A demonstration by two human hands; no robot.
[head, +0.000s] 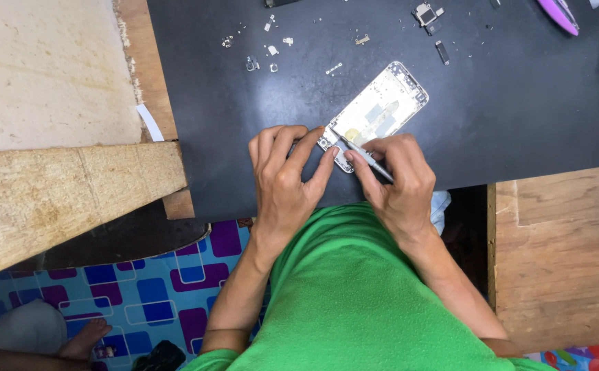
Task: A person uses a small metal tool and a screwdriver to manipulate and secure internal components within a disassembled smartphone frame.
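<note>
Right grip [399,180] on tool [367,158], phone frame [382,110] diagonal

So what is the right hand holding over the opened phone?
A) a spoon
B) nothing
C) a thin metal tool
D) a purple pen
C: the right hand pinches a thin metal tool with its tip at the lower end of the opened phone, which the left hand steadies on the black mat.

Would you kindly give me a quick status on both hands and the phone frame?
Left hand steadying phone frame at its near end. Right hand gripping slim metal tool, tip on frame. Loose small parts beyond, clear.
</note>
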